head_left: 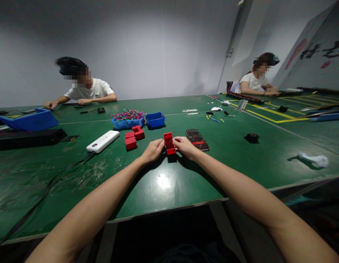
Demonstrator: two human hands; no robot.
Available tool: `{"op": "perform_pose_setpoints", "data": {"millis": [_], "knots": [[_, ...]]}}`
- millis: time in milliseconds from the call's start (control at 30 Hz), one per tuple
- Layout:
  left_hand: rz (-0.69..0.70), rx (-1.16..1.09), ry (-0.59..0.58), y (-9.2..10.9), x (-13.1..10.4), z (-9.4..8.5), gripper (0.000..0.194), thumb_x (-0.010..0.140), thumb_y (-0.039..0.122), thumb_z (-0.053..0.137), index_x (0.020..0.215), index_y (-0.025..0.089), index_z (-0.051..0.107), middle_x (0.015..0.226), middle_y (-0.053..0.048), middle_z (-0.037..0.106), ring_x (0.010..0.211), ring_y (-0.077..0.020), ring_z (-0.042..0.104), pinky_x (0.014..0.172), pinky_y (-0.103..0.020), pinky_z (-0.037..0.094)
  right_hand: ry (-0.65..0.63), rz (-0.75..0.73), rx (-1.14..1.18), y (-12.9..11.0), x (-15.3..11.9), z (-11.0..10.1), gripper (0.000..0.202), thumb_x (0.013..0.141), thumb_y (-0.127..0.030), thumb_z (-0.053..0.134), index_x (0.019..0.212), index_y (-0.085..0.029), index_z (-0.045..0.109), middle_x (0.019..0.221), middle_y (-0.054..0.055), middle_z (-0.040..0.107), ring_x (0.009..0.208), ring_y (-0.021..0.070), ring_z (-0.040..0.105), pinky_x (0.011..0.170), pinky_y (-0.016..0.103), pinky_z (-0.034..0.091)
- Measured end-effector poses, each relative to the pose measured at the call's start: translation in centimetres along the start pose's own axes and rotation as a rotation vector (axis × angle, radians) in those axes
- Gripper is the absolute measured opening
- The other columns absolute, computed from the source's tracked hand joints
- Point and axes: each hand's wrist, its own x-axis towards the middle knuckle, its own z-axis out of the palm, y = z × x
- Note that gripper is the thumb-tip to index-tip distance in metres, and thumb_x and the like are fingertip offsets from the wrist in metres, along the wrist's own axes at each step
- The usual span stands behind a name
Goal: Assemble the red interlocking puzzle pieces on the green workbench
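Between my two hands, just above the green table [164, 197], is a red block-shaped part [169, 142] with small dark holes at its top and bottom ends. My left hand [153, 150] is closed on its left side. The fingers of my right hand [185, 147] pinch it from the right. Several more red parts [131, 143] lie to the left of my left hand, some with small metal pins. Right behind my right hand lies a phone [197, 140] with its screen lit.
A white power bank [103, 141] with a black cable lies left. Beyond are a blue bin [128, 124] of coloured wires and a smaller blue bin [155, 119]. Pliers [214, 119] lie farther right. Two people [89, 89] in white shirts sit across the table.
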Motion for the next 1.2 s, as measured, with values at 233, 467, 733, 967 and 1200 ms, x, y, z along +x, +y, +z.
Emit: {"op": "perform_pose_setpoints", "data": {"millis": [233, 467, 733, 967, 1200], "knots": [[-0.013, 0.046, 0.021, 0.35, -0.09, -0.11, 0.043, 0.092, 0.043, 0.033, 0.088, 0.013, 0.065, 0.083, -0.006, 0.067, 0.075, -0.0169, 0.058, 0.072, -0.027, 0.043, -0.013, 0.01, -0.014, -0.25, -0.25, 0.19, 0.018, 0.072, -0.028, 0.071, 0.068, -0.014, 0.06, 0.059, -0.002, 0.06, 0.055, 0.0084, 0.053, 0.055, 0.02, 0.042], [-0.005, 0.087, 0.039, 0.44, -0.17, -0.1, 0.041, 0.091, 0.042, 0.038, 0.094, 0.013, 0.067, 0.085, -0.007, 0.069, 0.074, -0.0175, 0.06, 0.069, -0.027, 0.043, -0.018, -0.03, -0.081, -0.29, -0.24, 0.15, 0.02, 0.071, -0.031, 0.071, 0.068, -0.015, 0.06, 0.06, -0.002, 0.059, 0.055, 0.0092, 0.052, 0.054, 0.021, 0.04], [0.024, 0.178, 0.081, 0.45, -0.21, -0.09, 0.035, 0.091, 0.038, 0.04, 0.088, 0.015, 0.066, 0.082, -0.007, 0.068, 0.073, -0.0173, 0.059, 0.069, -0.028, 0.042, -0.023, -0.08, -0.164, 0.15, -0.12, 0.11, 0.02, 0.075, -0.033, 0.063, 0.068, -0.015, 0.057, 0.056, -0.005, 0.053, 0.051, 0.0071, 0.045, 0.049, 0.019, 0.035], [-0.033, 0.07, 0.044, 0.17, -0.01, -0.09, 0.042, 0.09, 0.044, 0.036, 0.087, 0.013, 0.065, 0.082, -0.006, 0.067, 0.073, -0.017, 0.058, 0.069, -0.028, 0.043, -0.027, -0.035, -0.113, 0.17, -0.05, 0.3, 0.017, 0.075, -0.028, 0.063, 0.069, -0.015, 0.056, 0.058, -0.004, 0.054, 0.051, 0.007, 0.048, 0.052, 0.02, 0.038], [-0.073, -0.088, 0.031, -0.04, 0.16, -0.24, 0.045, 0.087, 0.049, 0.042, 0.083, 0.011, 0.067, 0.073, -0.003, 0.064, 0.066, -0.0143, 0.053, 0.063, -0.024, 0.041, -0.015, -0.03, -0.104, -0.12, -0.16, 0.35, 0.017, 0.074, -0.028, 0.066, 0.068, -0.015, 0.057, 0.06, -0.003, 0.057, 0.054, 0.0077, 0.05, 0.053, 0.02, 0.04]]}}
